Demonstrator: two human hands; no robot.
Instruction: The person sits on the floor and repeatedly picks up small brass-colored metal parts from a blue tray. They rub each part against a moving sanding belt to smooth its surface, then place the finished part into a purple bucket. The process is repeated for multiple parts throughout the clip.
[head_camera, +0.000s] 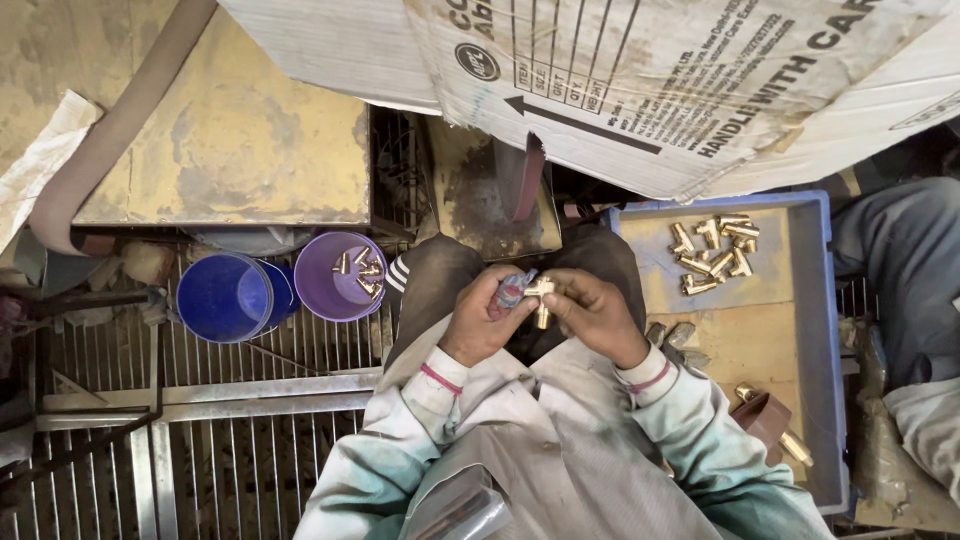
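My left hand (480, 318) grips a small roll wrapped in red and blue (511, 291), held close over my lap. My right hand (592, 312) pinches a brass fitting (541, 297) with a side branch; the roll and the fitting touch between the two hands. To the right, a blue tray (826, 330) holds several more brass fittings (712, 255) near its far end. On the left a purple cup (325, 295) contains a few brass fittings (360, 272), beside a blue cup (225, 297) that looks empty.
A dirty cardboard sheet (640, 80) overhangs the top. A metal grate (200, 430) lies lower left, a stained yellow surface (230, 130) upper left. Another person's grey-clad leg (905, 270) is at the right edge. A brown object (765, 415) lies in the tray's near end.
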